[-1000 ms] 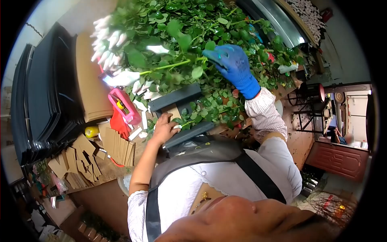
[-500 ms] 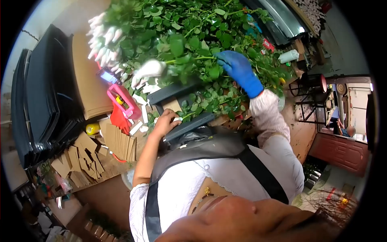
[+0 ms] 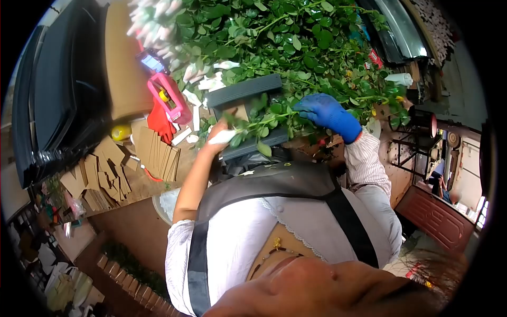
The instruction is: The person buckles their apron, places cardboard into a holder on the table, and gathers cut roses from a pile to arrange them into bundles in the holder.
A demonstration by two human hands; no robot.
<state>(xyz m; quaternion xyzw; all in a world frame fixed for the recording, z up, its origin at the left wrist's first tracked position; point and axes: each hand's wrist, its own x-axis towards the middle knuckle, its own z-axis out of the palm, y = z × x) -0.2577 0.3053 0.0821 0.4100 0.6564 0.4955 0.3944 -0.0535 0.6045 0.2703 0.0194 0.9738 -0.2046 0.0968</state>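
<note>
Stem (image 3: pixel 274 119): leafy green, white tip (image 3: pixel 222 137), frame centre
Right hand (image 3: pixel 327 113): clamped on stem
Left hand (image 3: pixel 214 143): behind tip, grip unclear

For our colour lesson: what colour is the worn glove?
The worn glove is blue, clearest in the head view.

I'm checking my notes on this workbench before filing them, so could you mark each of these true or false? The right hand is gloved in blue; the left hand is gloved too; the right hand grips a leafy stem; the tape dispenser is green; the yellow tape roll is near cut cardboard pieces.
1. The right hand is gloved in blue. True.
2. The left hand is gloved too. False: it is bare.
3. The right hand grips a leafy stem. True.
4. The tape dispenser is green. False: it is pink.
5. The yellow tape roll is near cut cardboard pieces. True.
</note>
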